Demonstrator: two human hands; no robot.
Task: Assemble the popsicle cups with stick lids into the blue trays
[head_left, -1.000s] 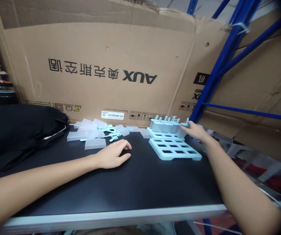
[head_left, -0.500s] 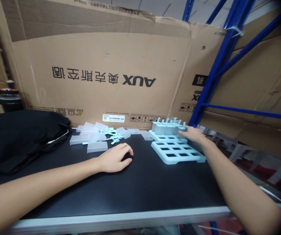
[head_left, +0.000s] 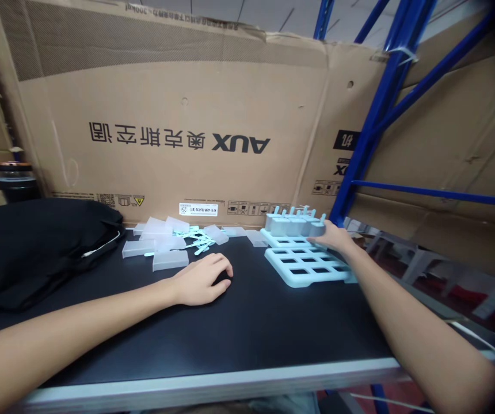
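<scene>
My left hand [head_left: 204,279] rests on the black tabletop, fingers loosely curved and thumb apart, holding nothing. My right hand [head_left: 332,237] is closed around the popsicle mold [head_left: 317,227] at the right front of a row, its light-blue stick pointing up; part of the grip is hidden. Several popsicle molds with upright sticks [head_left: 288,224] stand in the rear light-blue rack [head_left: 269,240]. In front of it lies a second light-blue rack [head_left: 301,280] with bare rectangular openings, partly behind my right wrist.
Loose translucent mold cases [head_left: 170,260] and light-blue sticks [head_left: 202,244] lie beyond my left hand. A black cloth bag [head_left: 49,247] and a dark cup [head_left: 16,183] are at the left. A big cardboard sheet [head_left: 178,172] backs the table; a blue metal post [head_left: 374,118] rises at right.
My right hand has shifted slightly left and lower at the rear rack, its fingers still at the end mold. My left hand stays where it was. The camera view has shifted slightly.
</scene>
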